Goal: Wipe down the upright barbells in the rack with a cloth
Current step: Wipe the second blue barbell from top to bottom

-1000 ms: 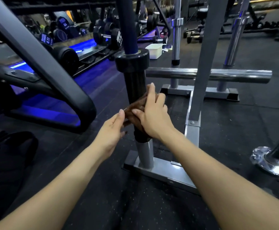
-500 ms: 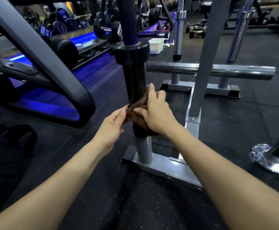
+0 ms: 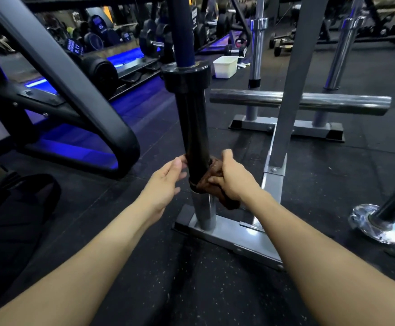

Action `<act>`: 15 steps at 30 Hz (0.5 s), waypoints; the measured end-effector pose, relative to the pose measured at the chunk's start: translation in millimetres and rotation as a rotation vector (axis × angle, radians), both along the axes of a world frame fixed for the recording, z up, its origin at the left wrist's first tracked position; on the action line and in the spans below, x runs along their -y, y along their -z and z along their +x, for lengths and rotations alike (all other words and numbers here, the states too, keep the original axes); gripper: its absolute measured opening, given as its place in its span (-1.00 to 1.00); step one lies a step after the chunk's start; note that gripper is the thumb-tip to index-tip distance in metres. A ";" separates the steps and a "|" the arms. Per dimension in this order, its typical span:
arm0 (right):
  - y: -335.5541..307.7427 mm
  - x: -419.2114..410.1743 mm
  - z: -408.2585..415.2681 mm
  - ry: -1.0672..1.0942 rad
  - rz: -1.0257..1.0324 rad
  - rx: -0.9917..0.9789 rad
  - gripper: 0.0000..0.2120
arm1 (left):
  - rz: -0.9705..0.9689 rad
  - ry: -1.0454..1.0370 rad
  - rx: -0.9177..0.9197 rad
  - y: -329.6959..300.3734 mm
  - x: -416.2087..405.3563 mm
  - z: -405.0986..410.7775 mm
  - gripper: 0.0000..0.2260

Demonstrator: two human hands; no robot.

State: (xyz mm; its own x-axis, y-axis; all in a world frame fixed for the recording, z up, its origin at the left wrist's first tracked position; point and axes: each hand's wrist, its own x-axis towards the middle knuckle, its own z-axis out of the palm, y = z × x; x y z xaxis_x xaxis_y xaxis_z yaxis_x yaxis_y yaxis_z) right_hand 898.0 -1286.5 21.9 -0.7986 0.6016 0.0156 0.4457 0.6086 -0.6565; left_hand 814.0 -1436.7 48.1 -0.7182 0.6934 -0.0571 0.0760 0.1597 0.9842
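An upright barbell with a blue shaft and a black sleeve (image 3: 193,128) stands in a silver tube of the grey rack base (image 3: 224,236). A brown cloth (image 3: 211,182) is wrapped around the lower end of the black sleeve. My right hand (image 3: 234,177) grips the cloth against the sleeve's right side. My left hand (image 3: 166,182) rests on the sleeve's left side, fingertips touching the cloth edge there. Two chrome barbells (image 3: 257,50) (image 3: 342,48) stand upright in the rack's far base.
A grey rack post (image 3: 293,85) rises right of the sleeve, with a horizontal chrome bar (image 3: 309,103) behind it. A black machine frame (image 3: 74,90) curves at left. A white tub (image 3: 224,66) sits on the floor beyond. A chrome foot (image 3: 377,223) stands at right.
Both hands and the cloth have slid down the black sleeve to its lower end. My right hand has shifted round to the sleeve's right side.
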 end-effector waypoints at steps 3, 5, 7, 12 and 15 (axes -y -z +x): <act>1.0 -6.5 12.7 0.257 -0.032 -0.057 -0.70 | 0.003 -0.046 0.015 -6.2 1.3 4.3 -0.65; -11.9 -14.1 15.9 0.378 -0.164 -0.187 -0.66 | 0.022 -0.074 0.010 -12.7 0.1 5.2 -0.61; -36.0 -15.1 13.1 0.362 -0.285 -0.359 -0.62 | 0.053 -0.090 0.005 -20.8 -2.1 6.5 -0.60; -97.7 4.5 0.9 0.203 -0.417 -0.774 -0.54 | 0.126 -0.064 -0.032 -42.2 -9.4 9.4 -0.65; -99.4 9.6 -4.4 0.102 -0.269 -0.715 -0.33 | 0.174 -0.053 -0.009 -43.8 -11.4 7.3 -0.73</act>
State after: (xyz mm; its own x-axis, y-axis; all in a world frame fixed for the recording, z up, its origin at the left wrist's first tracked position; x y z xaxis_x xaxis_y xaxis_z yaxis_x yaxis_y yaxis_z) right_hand 893.6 -1296.1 121.3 -0.5897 0.7281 0.3495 -0.0974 0.3655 -0.9257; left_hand 821.3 -1425.3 91.9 -0.7543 0.6531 0.0672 0.0813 -0.0087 0.9967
